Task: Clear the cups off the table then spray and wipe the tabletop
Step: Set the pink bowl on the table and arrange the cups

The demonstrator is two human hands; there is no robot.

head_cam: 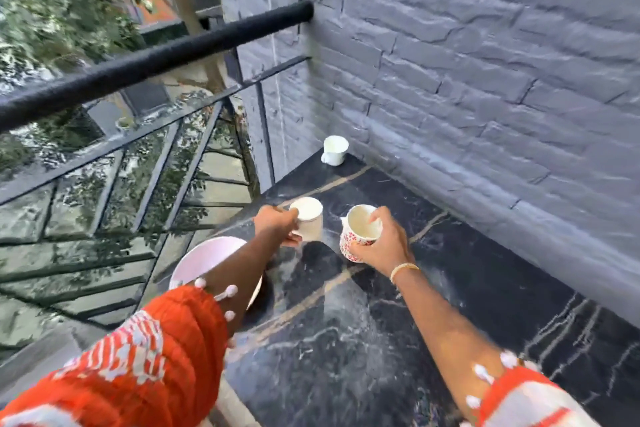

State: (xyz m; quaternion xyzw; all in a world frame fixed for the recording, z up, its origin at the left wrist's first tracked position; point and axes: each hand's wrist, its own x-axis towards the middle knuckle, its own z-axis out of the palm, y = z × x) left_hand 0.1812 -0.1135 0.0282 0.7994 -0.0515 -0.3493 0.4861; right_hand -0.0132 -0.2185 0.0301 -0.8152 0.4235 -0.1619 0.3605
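Note:
Three cups are on or over the black marble tabletop (346, 340). My left hand (277, 224) grips a plain white cup (310, 220) by its side, near the table's left edge. My right hand (381, 243) holds a white cup with a red flower pattern (358, 229), thumb over the rim, fingers round the wall. I cannot tell whether either cup is lifted or still standing. A third white cup (335, 150) with a handle stands alone in the far corner by the wall.
A pink bucket (204, 260) sits beside the table's left edge, under my left forearm. A black metal railing (156, 55) with glass runs along the left. A grey brick wall (485, 80) borders the table's far and right sides.

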